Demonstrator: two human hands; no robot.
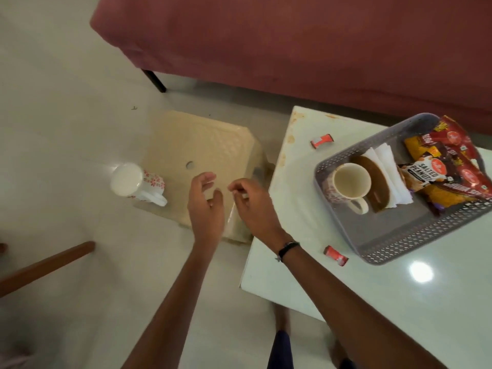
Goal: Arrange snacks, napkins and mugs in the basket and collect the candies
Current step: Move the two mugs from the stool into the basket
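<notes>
A grey perforated basket [394, 235] sits on the pale table and holds a cream mug [351, 183], white napkins [383, 161], a brown curved piece and several snack packets [450, 166]. Two red candies lie on the table outside the basket, one beyond it [322, 141] and one nearer me [335, 255]. A white mug with red flowers [137, 183] stands at the left edge of a beige plastic stool. My left hand [206, 203] and my right hand [251, 205] hover over the stool, fingers apart and loosely curled, holding nothing I can make out.
The beige stool [202, 145] stands on the white tiled floor left of the table [399, 302]. A maroon sofa [292, 43] with a black leg fills the back. A brown wooden bar [45, 265] juts in at the lower left. My feet show below the table edge.
</notes>
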